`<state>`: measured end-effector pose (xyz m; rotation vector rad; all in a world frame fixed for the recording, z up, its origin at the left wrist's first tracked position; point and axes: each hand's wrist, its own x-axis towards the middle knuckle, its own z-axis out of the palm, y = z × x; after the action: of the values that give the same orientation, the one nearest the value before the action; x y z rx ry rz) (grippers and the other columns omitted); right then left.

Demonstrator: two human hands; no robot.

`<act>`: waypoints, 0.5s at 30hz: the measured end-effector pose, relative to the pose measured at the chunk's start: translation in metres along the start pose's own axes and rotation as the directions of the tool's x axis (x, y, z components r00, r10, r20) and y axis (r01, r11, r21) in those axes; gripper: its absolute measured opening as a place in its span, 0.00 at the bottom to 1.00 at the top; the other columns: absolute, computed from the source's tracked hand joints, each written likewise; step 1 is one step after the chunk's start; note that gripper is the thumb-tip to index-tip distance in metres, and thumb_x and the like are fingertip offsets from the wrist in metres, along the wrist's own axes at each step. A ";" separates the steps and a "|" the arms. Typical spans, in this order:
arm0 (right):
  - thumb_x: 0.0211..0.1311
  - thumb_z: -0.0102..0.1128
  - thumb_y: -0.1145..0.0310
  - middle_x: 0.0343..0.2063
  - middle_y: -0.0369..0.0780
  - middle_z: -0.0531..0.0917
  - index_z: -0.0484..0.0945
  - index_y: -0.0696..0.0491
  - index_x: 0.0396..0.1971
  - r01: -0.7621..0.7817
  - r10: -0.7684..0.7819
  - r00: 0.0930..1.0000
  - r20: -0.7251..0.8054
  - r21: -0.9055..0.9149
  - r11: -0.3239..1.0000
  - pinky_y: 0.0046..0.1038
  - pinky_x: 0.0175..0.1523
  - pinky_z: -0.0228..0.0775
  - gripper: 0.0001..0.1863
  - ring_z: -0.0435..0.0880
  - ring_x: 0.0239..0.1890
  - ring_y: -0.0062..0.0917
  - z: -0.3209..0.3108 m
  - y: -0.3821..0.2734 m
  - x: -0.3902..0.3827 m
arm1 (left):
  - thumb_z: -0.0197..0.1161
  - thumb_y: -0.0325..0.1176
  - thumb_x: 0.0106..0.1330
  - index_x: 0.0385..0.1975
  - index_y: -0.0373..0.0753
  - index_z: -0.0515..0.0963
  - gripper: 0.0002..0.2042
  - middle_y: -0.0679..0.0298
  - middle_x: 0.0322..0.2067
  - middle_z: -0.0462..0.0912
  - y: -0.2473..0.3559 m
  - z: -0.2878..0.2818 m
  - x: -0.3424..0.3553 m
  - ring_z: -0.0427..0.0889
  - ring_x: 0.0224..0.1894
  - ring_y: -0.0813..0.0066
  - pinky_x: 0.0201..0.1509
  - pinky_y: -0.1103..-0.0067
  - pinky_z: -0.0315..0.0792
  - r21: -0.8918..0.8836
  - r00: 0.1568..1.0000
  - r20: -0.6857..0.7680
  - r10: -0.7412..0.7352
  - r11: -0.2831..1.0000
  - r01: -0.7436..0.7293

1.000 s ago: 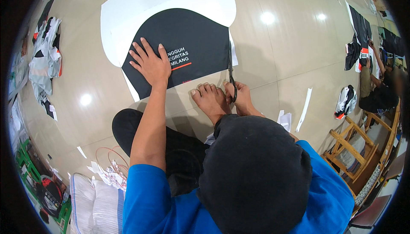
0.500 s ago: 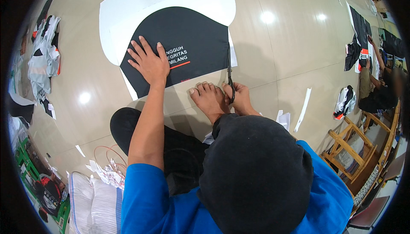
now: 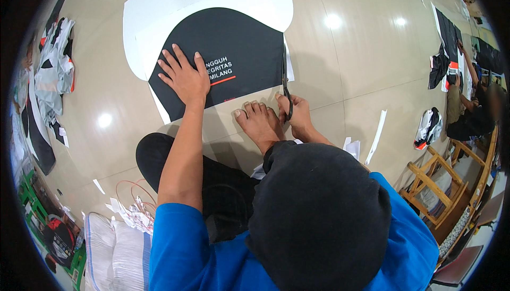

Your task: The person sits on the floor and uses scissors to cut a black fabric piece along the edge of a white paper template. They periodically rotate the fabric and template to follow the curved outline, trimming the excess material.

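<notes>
Pale glossy tile floor (image 3: 366,62) underfoot, ceiling lights mirrored in it. Closest in, a dark cap (image 3: 319,211) at five o'clock; past it, a bare foot (image 3: 259,123) near the dial's centre, toes close to the work.

Right hand (image 3: 298,114) at two o'clock, fingers closed around the handles of black scissors (image 3: 287,97). Blades point to twelve, lying along the cloth's right edge; cannot tell how far they are parted.

Left hand (image 3: 187,81) at ten: palm down, fingers spread, pinching nothing, flat on the black cloth (image 3: 234,33). Cloth lies at eleven, domed at the top, straight along the bottom, partly over a larger white sheet (image 3: 146,31).

Handling, by judgement: light, soft, limp; hardly fragile, but apt to wrinkle or slide on smooth tile. Best held under a broad palm, or lifted by both bottom corners, around nine-thirty and one.

Farther out: white strip (image 3: 376,137) at three; heaped garments (image 3: 56,73) between nine and ten; co-worker (image 3: 470,121) at three, near the rim.
</notes>
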<state>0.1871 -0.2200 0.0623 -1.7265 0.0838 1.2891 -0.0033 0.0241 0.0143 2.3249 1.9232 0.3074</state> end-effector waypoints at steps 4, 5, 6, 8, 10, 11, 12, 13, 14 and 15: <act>0.70 0.74 0.58 0.19 0.35 0.80 0.80 0.57 0.27 0.002 -0.002 1.000 -0.002 0.005 1.000 0.27 0.25 0.66 0.19 0.76 0.18 0.20 0.001 -0.002 0.000 | 0.49 0.56 0.83 0.86 0.41 0.57 0.38 0.42 0.85 0.52 -0.001 0.001 0.000 0.45 0.86 0.33 0.86 0.41 0.38 0.008 1.000 -0.003 0.002 1.000 -0.002; 0.70 0.74 0.58 0.19 0.35 0.80 0.80 0.57 0.28 -0.001 0.001 1.000 -0.002 0.006 1.000 0.27 0.25 0.66 0.18 0.76 0.18 0.20 0.001 -0.002 0.000 | 0.48 0.57 0.83 0.86 0.41 0.57 0.38 0.42 0.85 0.52 -0.001 0.002 0.000 0.45 0.86 0.33 0.86 0.40 0.38 0.003 1.000 -0.005 0.005 1.000 -0.005; 0.70 0.74 0.59 0.19 0.35 0.80 0.80 0.57 0.28 -0.006 0.006 1.000 0.000 0.006 1.000 0.27 0.25 0.66 0.18 0.76 0.18 0.20 0.001 -0.002 0.000 | 0.47 0.58 0.84 0.86 0.42 0.56 0.38 0.42 0.85 0.52 -0.002 0.002 0.000 0.45 0.87 0.33 0.86 0.40 0.38 -0.001 1.000 -0.006 0.006 1.000 -0.006; 0.69 0.74 0.59 0.19 0.36 0.80 0.80 0.57 0.28 -0.005 0.005 1.000 0.001 0.004 1.000 0.27 0.25 0.66 0.18 0.76 0.18 0.20 0.001 -0.002 0.002 | 0.47 0.58 0.84 0.86 0.42 0.56 0.38 0.42 0.85 0.51 -0.003 0.004 0.000 0.45 0.87 0.33 0.86 0.39 0.38 -0.006 1.000 -0.009 0.006 1.000 -0.006; 0.69 0.74 0.59 0.19 0.36 0.80 0.80 0.57 0.29 0.006 -0.006 1.000 0.000 0.000 1.000 0.27 0.25 0.66 0.18 0.77 0.18 0.20 0.000 0.000 0.004 | 0.47 0.59 0.84 0.86 0.42 0.56 0.38 0.42 0.85 0.51 -0.003 0.005 0.000 0.45 0.86 0.33 0.86 0.39 0.38 -0.010 1.000 -0.012 0.004 1.000 -0.004; 0.69 0.74 0.59 0.19 0.36 0.80 0.80 0.57 0.29 0.005 -0.005 1.000 0.000 -0.007 1.000 0.27 0.25 0.66 0.17 0.77 0.18 0.20 -0.001 0.000 0.005 | 0.47 0.59 0.84 0.86 0.42 0.56 0.38 0.43 0.85 0.51 -0.003 0.006 0.000 0.45 0.86 0.33 0.86 0.39 0.38 -0.001 1.000 -0.015 0.006 1.000 -0.006; 0.69 0.74 0.60 0.19 0.36 0.80 0.80 0.57 0.29 0.004 -0.004 1.000 0.001 -0.015 1.000 0.27 0.25 0.66 0.17 0.77 0.18 0.20 -0.001 0.000 0.006 | 0.47 0.59 0.84 0.86 0.42 0.56 0.38 0.43 0.85 0.51 -0.004 0.006 0.001 0.45 0.86 0.33 0.86 0.39 0.38 0.007 1.000 -0.018 0.007 1.000 -0.007; 0.69 0.74 0.60 0.19 0.36 0.80 0.80 0.57 0.29 0.003 -0.003 1.000 0.002 -0.022 1.000 0.27 0.25 0.66 0.17 0.77 0.18 0.20 -0.001 0.001 0.006 | 0.47 0.58 0.84 0.86 0.41 0.56 0.38 0.43 0.85 0.52 -0.005 0.007 0.000 0.45 0.86 0.33 0.86 0.39 0.38 0.015 1.000 -0.020 0.008 1.000 -0.008; 0.69 0.74 0.60 0.19 0.36 0.80 0.80 0.57 0.29 0.003 -0.003 1.000 0.003 -0.024 1.000 0.27 0.25 0.66 0.17 0.77 0.18 0.20 -0.001 0.001 0.006 | 0.47 0.58 0.84 0.86 0.42 0.56 0.38 0.43 0.85 0.52 -0.006 0.008 0.000 0.45 0.86 0.33 0.86 0.39 0.38 0.009 1.000 -0.023 0.008 1.000 -0.008; 0.69 0.74 0.61 0.19 0.36 0.80 0.80 0.57 0.29 0.004 -0.004 1.000 0.001 -0.024 1.000 0.27 0.25 0.66 0.17 0.77 0.18 0.20 -0.002 0.000 0.006 | 0.47 0.58 0.84 0.86 0.42 0.56 0.38 0.43 0.85 0.52 -0.005 0.007 0.000 0.45 0.86 0.33 0.86 0.39 0.38 0.002 1.000 -0.023 0.009 1.000 -0.009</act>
<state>0.1907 -0.2187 0.0576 -1.7455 0.0645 1.2934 -0.0065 0.0251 0.0063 2.3422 1.9254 0.3350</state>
